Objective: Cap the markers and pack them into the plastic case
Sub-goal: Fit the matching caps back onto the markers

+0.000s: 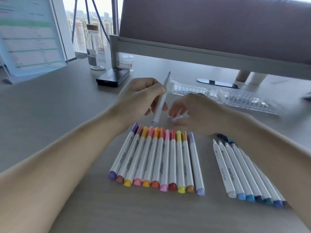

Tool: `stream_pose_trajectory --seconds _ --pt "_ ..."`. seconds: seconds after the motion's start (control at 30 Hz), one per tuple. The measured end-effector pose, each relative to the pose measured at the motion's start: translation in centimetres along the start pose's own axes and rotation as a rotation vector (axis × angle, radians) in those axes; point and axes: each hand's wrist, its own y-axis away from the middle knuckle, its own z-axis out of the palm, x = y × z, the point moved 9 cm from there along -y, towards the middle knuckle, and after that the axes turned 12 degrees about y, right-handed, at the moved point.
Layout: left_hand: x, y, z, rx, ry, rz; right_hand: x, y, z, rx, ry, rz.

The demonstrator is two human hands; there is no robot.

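While your left hand (143,98) grips marker (159,106) mid-barrel, tip up, right hand (198,113) pinches lilac cap (177,118) just beside marker's lower end. Marker light, stiff, smooth plastic, probably slippery; hold barrel, press cap straight on. Capped row (158,158) lies near you. Uncapped row (244,170) close by right forearm, so you risk sweeping it. Clear case (235,98) beyond hands, reach unobstructed. Black box (113,78), bottle (95,47) back left, well apart.

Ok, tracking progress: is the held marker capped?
Uncapped: the left hand grips the lilac marker, bare tip up; the right hand pinches a loose lilac cap.
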Motion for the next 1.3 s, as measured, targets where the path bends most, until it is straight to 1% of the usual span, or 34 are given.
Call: stream_pose_trajectory --seconds 0.13,0.2,0.23,0.27,0.3,0.37,0.4,0.43,0.5,0.6,0.8,0.93,1.17,1.3 --pt "-0.1 -0.1 -0.5 0.017 -0.038 0.010 0.1 0.0 0.1 -0.006 0.028 -0.007" --pt "-0.1 -0.1 -0.5 0.016 -0.076 0.013 1.2 0.8 -0.3 0.041 -0.016 0.038" --pt "0.0 0.0 -0.4 0.012 -0.105 0.023 2.0 1.5 -0.7 0.081 -0.084 0.085" --pt "0.1 0.0 -0.2 0.007 -0.139 0.044 3.0 2.3 -1.1 0.127 -0.203 0.139" --pt "0.3 0.0 -0.1 -0.001 -0.172 0.076 4.0 3.3 -1.4 0.174 -0.377 0.192" --pt "0.8 0.1 0.6 -0.042 -0.231 0.151 5.4 5.4 -1.3 0.246 -0.786 0.273" --pt "1.0 0.3 1.0 -0.068 -0.255 0.184 5.9 6.2 -1.1 0.268 -0.954 0.309" --pt "1.1 0.4 1.3 -0.093 -0.276 0.210 6.2 6.9 -0.8 0.285 -1.075 0.345" --pt "1.3 0.7 1.8 -0.123 -0.319 0.239 6.7 7.7 -0.4 0.309 -1.191 0.393" --pt "1.3 0.9 2.4 -0.135 -0.366 0.252 6.9 7.9 0.0 0.307 -1.250 0.411" --pt "1.1 0.8 2.7 -0.138 -0.404 0.253 6.0 7.6 0.7 0.248 -1.310 0.394" --pt "1.1 0.9 2.9 -0.137 -0.401 0.255 5.3 7.6 0.6 0.256 -1.217 0.360" --pt "1.4 1.1 3.0 -0.153 -0.355 0.247 5.2 7.7 -0.2 0.351 -1.052 0.310" --pt "1.4 1.2 3.0 -0.186 -0.340 0.224 4.9 7.6 -0.5 0.351 -1.014 0.271"
